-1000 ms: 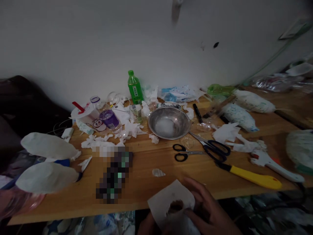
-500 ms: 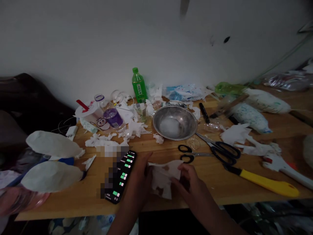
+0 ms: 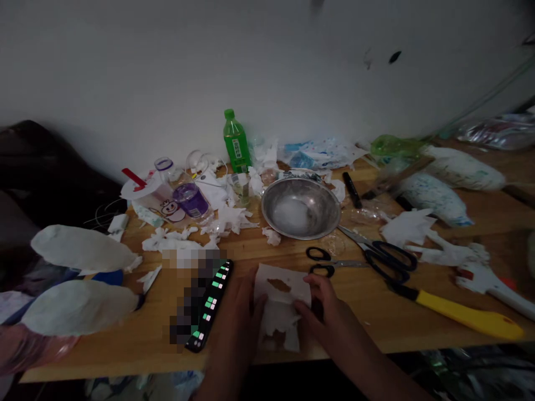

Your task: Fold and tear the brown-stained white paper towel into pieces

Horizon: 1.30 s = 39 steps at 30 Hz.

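A torn piece of white tissue paper [image 3: 278,309] with ragged holes hangs between my two hands, low over the table's front edge. My left hand [image 3: 240,312] pinches its left side, the thumb along the edge. On the other side, my right hand [image 3: 324,309] grips the right edge between thumb and fingers. Just beyond the paper lie small black-handled scissors [image 3: 321,262]. A metal bowl [image 3: 330,223] with something whitish in it stands further back. To the left of my left hand rests a phone [image 3: 219,301] with a lit screen.
Larger scissors [image 3: 388,262] and a yellow-handled tool [image 3: 472,314] lie at the right. Two pale wrapped bundles [image 3: 83,306] sit at the left. A green bottle [image 3: 236,146], a lidded cup [image 3: 156,197] and a purple-labelled bottle [image 3: 191,201] stand behind scattered tissue scraps [image 3: 228,219].
The tissue paper has been spread flatter and straighter between my hands, so its upper hole now shows clearly. Both hands stay on its edges, and the view has shifted slightly.
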Each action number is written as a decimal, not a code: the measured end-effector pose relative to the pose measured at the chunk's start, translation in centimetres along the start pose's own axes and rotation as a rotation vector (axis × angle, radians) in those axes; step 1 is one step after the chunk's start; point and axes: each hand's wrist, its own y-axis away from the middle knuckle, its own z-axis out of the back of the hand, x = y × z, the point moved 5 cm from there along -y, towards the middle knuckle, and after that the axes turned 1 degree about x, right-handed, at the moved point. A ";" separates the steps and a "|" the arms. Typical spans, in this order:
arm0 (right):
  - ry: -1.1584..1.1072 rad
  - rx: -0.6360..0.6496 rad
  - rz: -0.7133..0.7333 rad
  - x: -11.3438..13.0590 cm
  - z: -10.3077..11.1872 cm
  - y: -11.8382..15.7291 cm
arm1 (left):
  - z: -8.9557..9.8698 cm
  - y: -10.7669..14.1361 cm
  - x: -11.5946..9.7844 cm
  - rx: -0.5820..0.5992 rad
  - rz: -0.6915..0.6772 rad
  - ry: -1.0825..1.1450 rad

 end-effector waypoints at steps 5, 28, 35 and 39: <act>0.044 0.004 0.039 0.5 0.3 0.2 | -0.1 0.4 0.0 0.022 -0.042 -0.039; 0.918 0.052 0.794 2.5 -2.0 3.9 | -1.5 4.1 -1.2 0.159 -0.700 -0.733; 0.911 0.048 0.787 1.3 -2.2 3.9 | -1.3 4.2 0.1 0.193 -0.661 -0.675; 0.934 0.044 0.856 2.3 -2.4 4.0 | 0.3 5.1 0.5 0.002 -0.591 -0.462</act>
